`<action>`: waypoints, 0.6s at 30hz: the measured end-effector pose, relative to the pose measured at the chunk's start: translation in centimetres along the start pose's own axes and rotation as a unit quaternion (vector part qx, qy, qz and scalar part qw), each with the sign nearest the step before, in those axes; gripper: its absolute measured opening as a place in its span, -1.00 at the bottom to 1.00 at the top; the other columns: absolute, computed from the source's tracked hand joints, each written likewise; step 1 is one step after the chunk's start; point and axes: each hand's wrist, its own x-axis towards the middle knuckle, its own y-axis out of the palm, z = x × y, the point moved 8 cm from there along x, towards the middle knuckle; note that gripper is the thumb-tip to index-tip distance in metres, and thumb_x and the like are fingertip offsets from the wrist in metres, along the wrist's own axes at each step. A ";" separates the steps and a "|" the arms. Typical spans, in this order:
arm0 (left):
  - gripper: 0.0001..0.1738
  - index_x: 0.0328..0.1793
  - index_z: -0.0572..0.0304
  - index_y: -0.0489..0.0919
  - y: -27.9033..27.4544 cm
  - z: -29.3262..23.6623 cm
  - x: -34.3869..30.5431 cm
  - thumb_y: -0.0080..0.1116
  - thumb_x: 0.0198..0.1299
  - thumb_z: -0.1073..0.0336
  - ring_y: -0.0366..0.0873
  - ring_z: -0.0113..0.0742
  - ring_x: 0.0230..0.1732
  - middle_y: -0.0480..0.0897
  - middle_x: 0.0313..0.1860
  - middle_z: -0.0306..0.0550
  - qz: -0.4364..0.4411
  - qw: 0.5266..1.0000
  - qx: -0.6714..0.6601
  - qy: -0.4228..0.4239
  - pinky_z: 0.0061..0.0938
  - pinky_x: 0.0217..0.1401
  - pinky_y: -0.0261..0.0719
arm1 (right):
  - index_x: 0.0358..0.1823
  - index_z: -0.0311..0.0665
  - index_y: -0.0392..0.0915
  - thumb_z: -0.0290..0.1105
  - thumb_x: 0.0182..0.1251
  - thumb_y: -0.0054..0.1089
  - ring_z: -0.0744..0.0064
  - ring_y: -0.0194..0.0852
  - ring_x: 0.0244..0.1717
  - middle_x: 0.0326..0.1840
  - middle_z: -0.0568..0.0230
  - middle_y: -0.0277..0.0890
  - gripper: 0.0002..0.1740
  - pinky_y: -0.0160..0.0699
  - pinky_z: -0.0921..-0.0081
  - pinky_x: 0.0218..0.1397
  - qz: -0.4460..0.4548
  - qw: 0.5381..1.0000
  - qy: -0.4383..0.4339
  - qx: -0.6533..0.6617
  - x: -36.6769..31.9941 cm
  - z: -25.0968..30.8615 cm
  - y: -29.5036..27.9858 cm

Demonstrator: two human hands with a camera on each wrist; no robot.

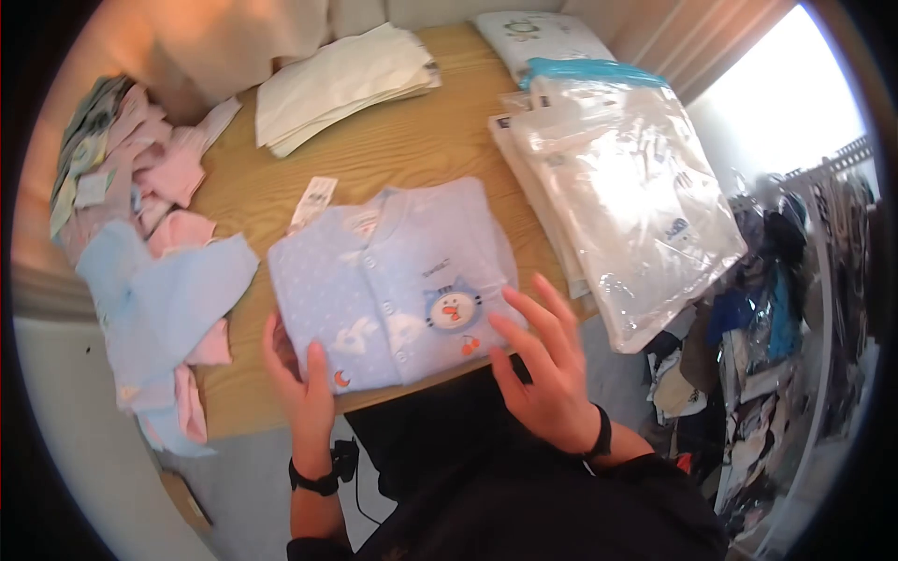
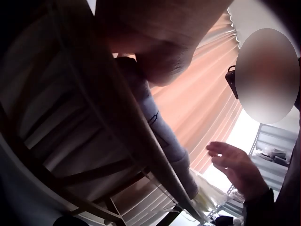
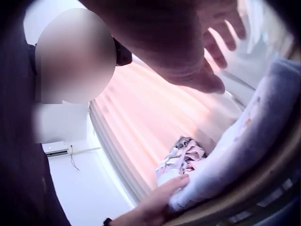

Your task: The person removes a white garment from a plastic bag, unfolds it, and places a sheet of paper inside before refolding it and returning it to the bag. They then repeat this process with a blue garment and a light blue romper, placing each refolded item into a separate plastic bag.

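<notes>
A: Surface, and what it carries?

B: A wood-grained worktop (image 1: pixel 458 140); the pale-blue folded garment (image 1: pixel 365 271) lies at the middle of its near edge, buttons upward, an animal face printed on the front, a white tag (image 1: pixel 315 199) projecting at its far left; a stack of cream sheets (image 1: pixel 341 89) lies at the far edge, left of centre; a heap of mixed clothes (image 1: pixel 150 178) occupies the left edge and spills past it toward the near left corner; clear-bagged packages (image 1: pixel 636 206) are piled along the right edge, a white package (image 1: pixel 543 37) behind them at the far right corner.

A: Hands?

B: The left hand (image 1: pixel 307 388) is at the garment's near left corner, thumb laid on top, fingers along the side; whether it pinches the cloth, I cannot tell; the right hand (image 1: pixel 554 369) is raised above the garment's right side, fingers spread and slightly bent, nothing held.

A: Room?

B: A curtain (image 1: pixel 215 42) hangs behind the far edge; racked clothes (image 1: pixel 781 252) stand beyond the right edge, some in clear plastic; the right wrist view shows a wall-mounted air conditioner (image 3: pixel 56 150).
</notes>
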 end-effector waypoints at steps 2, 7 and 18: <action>-0.37 0.60 0.30 0.17 -0.1 0.4 -0.3 0.06 0.47 0.36 0.38 -0.16 0.39 0.38 0.44 0.08 0.006 1.000 0.016 0.016 -0.26 0.49 0.27 | 0.30 -0.22 0.54 -0.52 0.16 0.41 -0.18 0.16 0.57 0.48 0.04 0.34 -0.39 -0.05 -0.23 0.62 -0.071 0.985 -0.042 -0.150 -0.4 1.2 -3.9; -0.44 0.50 0.34 0.26 -0.1 -0.1 0.0 0.09 0.43 0.40 0.29 -0.10 0.46 0.25 0.52 0.13 0.003 0.999 -0.011 0.046 -0.19 0.54 0.21 | 0.24 -0.18 0.59 -0.48 0.13 0.33 0.03 0.32 0.51 0.38 0.24 0.50 -0.45 -0.32 -0.34 0.65 -0.034 0.926 0.107 -0.360 1.8 -4.6 -6.7; -0.53 0.45 0.32 0.33 -2.9 -0.7 -0.2 0.04 0.46 0.39 0.30 -0.14 0.49 0.35 0.50 0.08 -0.052 0.994 -0.084 0.053 -0.17 0.58 0.19 | 0.02 -0.20 0.66 -0.65 0.20 0.25 0.16 0.69 0.18 0.06 0.19 0.75 -0.64 -0.24 -0.28 0.67 -0.173 0.963 -0.087 -0.188 -0.6 1.0 -8.6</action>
